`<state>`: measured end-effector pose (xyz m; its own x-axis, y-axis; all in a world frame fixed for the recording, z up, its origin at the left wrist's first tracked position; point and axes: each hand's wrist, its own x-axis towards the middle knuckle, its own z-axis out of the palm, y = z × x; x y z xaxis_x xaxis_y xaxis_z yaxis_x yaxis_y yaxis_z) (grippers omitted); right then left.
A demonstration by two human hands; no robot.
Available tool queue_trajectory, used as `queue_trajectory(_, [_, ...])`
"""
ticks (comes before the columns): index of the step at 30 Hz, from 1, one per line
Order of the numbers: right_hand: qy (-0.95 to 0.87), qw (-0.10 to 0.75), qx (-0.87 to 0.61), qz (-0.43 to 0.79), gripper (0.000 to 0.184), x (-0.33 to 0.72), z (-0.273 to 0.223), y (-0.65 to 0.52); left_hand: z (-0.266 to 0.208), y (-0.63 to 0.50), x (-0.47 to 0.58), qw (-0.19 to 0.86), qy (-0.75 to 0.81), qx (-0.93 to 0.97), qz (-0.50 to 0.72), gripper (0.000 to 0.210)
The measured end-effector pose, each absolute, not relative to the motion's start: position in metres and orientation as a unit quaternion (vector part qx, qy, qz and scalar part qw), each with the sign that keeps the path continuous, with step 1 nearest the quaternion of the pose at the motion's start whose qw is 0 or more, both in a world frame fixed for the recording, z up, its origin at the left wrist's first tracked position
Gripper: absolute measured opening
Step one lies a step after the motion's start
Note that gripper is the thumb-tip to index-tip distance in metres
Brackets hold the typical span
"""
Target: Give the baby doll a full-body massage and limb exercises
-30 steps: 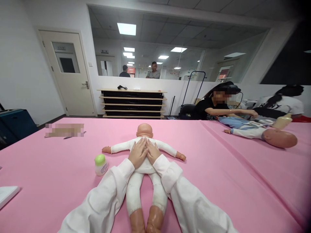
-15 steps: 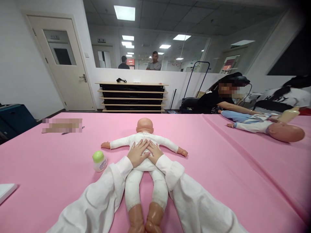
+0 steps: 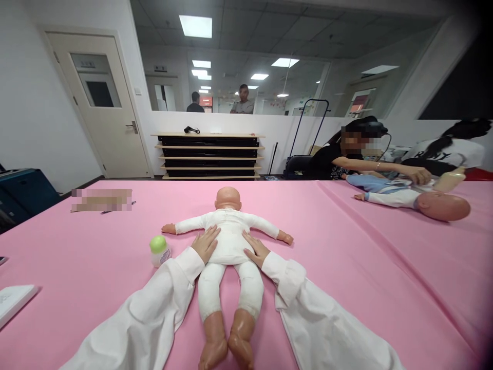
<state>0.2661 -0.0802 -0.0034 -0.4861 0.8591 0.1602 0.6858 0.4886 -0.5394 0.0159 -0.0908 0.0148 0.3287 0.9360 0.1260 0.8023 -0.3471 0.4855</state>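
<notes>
A baby doll [image 3: 230, 244] with a white cloth body lies face down on the pink-covered table [image 3: 358, 288], arms spread and feet toward me. Against the left side of its torso rests my left hand [image 3: 207, 243], fingers stretched out and pointing up its back. My right hand [image 3: 257, 248] lies on the opposite side of the torso, fingers extended and apart. Neither hand grips anything. To the left of my left sleeve stands a small jar [image 3: 159, 251] with a green lid.
At the right, a co-worker [image 3: 339, 154] reaches over another doll [image 3: 442, 205] dressed in blue and white, beside a pale bottle [image 3: 450, 179]. A white flat object [image 3: 15, 303] sits at the left edge. Behind the table is a stack of shelves [image 3: 210, 154].
My hands have slid apart from the middle of the doll's back to its two sides. The co-worker's arm has shifted over the other doll.
</notes>
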Motion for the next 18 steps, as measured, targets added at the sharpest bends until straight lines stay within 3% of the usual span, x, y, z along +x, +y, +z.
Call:
queue_trajectory(4, [-0.804, 0.194, -0.539, 0.158, 0.059, 0.274, 0.017, -0.086, 0.023, -0.093, 0.005, 0.147, 0.613, 0.734, 0.252, 0.048])
queue_trajectory(9, [-0.762, 0.283, -0.578, 0.066, 0.066, 0.241, 0.049, -0.090, 0.045, -0.100, 0.024, 0.046, 0.574, 0.710, 0.406, 0.057])
queue_trajectory(13, [-0.853, 0.237, -0.464, 0.024, 0.066, 0.204, 0.056, -0.103, 0.039, -0.109, 0.046, 0.044, 0.468, 0.820, 0.325, 0.062])
queue_trajectory(18, [-0.881, 0.146, -0.443, 0.073, 0.070, 0.205, 0.032, -0.102, 0.017, -0.106, 0.037, 0.078, 0.424, 0.878, 0.207, 0.068])
